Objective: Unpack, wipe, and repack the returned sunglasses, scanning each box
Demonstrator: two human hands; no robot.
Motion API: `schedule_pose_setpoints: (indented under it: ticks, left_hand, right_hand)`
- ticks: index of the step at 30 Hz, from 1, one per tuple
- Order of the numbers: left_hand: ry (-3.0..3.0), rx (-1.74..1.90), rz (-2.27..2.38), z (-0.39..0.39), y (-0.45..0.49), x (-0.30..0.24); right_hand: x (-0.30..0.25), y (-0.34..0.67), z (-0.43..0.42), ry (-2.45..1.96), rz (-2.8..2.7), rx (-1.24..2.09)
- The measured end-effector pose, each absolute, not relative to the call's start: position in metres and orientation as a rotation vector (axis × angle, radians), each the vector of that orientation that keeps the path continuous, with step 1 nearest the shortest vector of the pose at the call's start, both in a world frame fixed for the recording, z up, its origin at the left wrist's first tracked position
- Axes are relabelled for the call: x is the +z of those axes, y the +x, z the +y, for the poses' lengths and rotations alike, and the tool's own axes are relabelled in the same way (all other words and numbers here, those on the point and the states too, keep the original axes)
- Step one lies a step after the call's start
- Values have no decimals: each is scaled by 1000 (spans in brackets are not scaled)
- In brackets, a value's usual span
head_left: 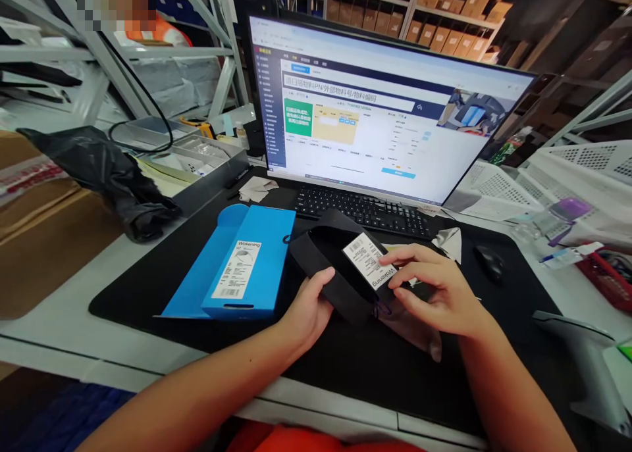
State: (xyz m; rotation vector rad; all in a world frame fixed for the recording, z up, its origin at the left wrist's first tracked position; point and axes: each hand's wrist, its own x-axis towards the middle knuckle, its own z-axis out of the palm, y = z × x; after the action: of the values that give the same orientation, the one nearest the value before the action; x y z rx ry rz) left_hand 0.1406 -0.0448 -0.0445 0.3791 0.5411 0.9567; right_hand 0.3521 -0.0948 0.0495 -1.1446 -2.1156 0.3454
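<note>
A small black box (330, 261) with a white barcode label (369, 259) is held above the black desk mat (148, 274). My left hand (307, 310) grips its near left corner, thumb on top. On the box's right end my right hand (434, 287) is closed, with the fingertips on the label's edge. To the left lies a blue box (257, 254) bearing a white label (237, 270), its flap open. Something dark and purple shows under my right hand; I cannot make it out.
A monitor (375, 110) and black keyboard (363, 210) stand behind the boxes, a mouse (488, 261) to the right. A barcode scanner (587, 366) sits at the near right. A black bag (103, 169) lies on cardboard cartons at left. White trays fill the right side. Another person is at the far left.
</note>
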Motion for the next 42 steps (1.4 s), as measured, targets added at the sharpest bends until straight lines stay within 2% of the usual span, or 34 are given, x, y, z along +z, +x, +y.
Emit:
schedule_pose_setpoints:
  ticks: [13, 26, 31, 35, 39, 42]
  left_hand:
    - [432, 906, 576, -58, 144, -52]
    - [421, 909, 647, -58, 145, -48]
    - [431, 929, 592, -54, 147, -47]
    - [430, 924, 620, -49, 146, -44]
    - [386, 920, 635, -41, 144, -38]
    - [303, 974, 674, -36, 145, -34]
  right_hand:
    - [41, 360, -81, -1069, -2000, 590]
    - [40, 359, -80, -1132, -2048, 485]
    - [22, 341, -78, -1250, -2071, 303]
    - [9, 323, -75, -1215, -2237, 323]
    - [23, 334, -81, -1118, -2140, 320]
    - [45, 358, -90, -1271, -1978, 211]
